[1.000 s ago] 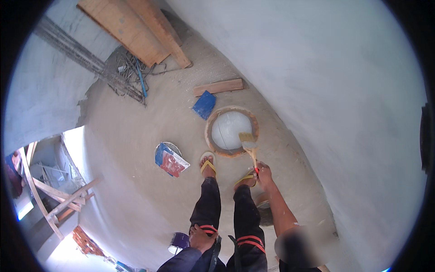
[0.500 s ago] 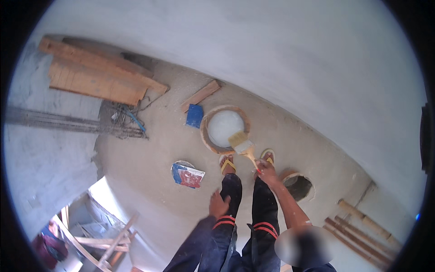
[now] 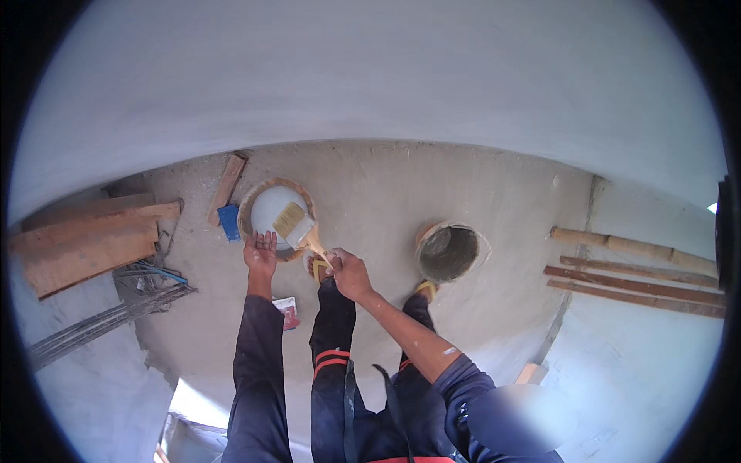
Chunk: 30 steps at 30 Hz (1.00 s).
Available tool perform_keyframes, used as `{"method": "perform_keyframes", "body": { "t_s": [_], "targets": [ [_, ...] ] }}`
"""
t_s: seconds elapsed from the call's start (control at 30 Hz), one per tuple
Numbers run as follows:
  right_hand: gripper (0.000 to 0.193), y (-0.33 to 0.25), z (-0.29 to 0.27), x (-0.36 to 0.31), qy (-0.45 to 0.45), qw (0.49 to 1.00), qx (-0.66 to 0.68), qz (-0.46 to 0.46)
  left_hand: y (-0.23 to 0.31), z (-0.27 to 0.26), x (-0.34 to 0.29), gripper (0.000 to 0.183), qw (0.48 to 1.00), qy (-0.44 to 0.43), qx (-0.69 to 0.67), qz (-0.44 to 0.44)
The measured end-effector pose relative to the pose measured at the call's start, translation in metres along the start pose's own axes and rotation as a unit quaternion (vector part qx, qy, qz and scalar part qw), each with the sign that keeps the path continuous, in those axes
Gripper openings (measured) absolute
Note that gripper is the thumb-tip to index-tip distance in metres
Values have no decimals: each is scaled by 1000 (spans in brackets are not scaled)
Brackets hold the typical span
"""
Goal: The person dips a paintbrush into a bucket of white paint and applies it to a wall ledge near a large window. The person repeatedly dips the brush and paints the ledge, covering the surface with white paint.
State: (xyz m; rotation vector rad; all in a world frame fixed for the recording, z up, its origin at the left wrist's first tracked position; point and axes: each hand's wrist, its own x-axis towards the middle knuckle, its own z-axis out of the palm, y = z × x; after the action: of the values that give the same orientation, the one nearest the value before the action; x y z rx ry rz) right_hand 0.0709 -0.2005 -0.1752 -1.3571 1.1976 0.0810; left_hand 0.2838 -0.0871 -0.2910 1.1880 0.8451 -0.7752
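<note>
My right hand (image 3: 351,276) is closed around the pale wooden handle of a wide paintbrush (image 3: 310,238). Its bristles hang over a round tub (image 3: 245,202) with a tan rim that holds white liquid (image 3: 270,207). At the tub's near edge, my left hand (image 3: 261,253) is open and holds nothing, palm up with the fingers stretched out. A blue flat piece (image 3: 229,222) lies just left of the tub. Between my left forearm and my leg, a red and white flat piece (image 3: 286,312) shows in part.
A second tub (image 3: 463,255), grey inside, stands right of my feet. Planks (image 3: 93,239) and thin rods (image 3: 108,320) lie at the left, with a short wood piece (image 3: 226,189) behind the blue piece. A bamboo pole (image 3: 633,248) and wood strips (image 3: 641,287) lie right. A pale wall (image 3: 370,77) rises ahead.
My view has swung to the right, so the tubs and planks sit further left. My left hand has come forward to the white liquid's tub and opened. The brush stays in my right hand.
</note>
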Motion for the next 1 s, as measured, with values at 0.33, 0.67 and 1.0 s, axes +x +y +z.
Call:
{"method": "perform_keyframes", "body": {
  "t_s": [0.33,0.67,1.0],
  "targets": [
    [32,46,-92,-66,30,995,98,-11,-50,45,-16,6,991,105,77,41],
    [33,157,-191,-190,87,970,224,38,-135,101,-115,3,925,-35,368,87],
    [36,300,-261,-376,160,900,401,57,-297,191,-278,8,783,-239,559,135]
  ]
}}
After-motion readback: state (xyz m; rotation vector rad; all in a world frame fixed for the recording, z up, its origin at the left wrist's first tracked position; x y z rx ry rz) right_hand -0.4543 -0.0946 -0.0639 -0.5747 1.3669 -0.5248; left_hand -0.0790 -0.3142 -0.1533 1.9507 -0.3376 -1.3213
